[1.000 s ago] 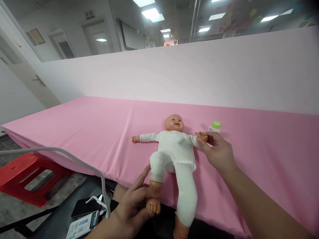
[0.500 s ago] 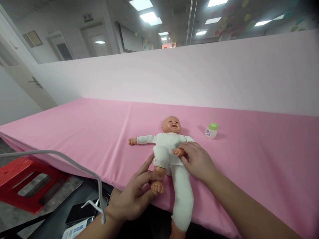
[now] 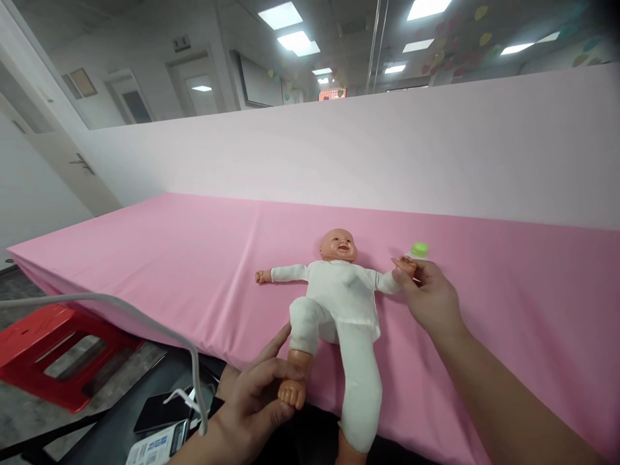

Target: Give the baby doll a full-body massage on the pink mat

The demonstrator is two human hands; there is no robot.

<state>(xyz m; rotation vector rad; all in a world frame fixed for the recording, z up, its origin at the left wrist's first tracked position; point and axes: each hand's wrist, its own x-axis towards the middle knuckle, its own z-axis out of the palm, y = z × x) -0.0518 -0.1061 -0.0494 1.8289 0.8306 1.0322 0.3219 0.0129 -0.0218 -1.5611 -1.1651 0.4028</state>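
Observation:
A baby doll in white clothes lies on its back on the pink cloth, head toward the wall. My left hand is closed round the doll's bent leg at the foot, thumb by the toes. With its fingers pinched, my right hand holds the doll's hand, and that arm is stretched out to the right. Just behind my right hand stands a small jar with a green lid; its body is mostly hidden. The doll's other leg is straight and hangs over the table's near edge.
The pink-covered table meets a white wall with glass above. A red plastic stool stands at the left. A grey cable crosses the lower left, over a black phone and a printed card or box.
My right hand has drawn the doll's arm from its chest out to the right, near the jar. The leg in my left hand has come slightly down and to the left.

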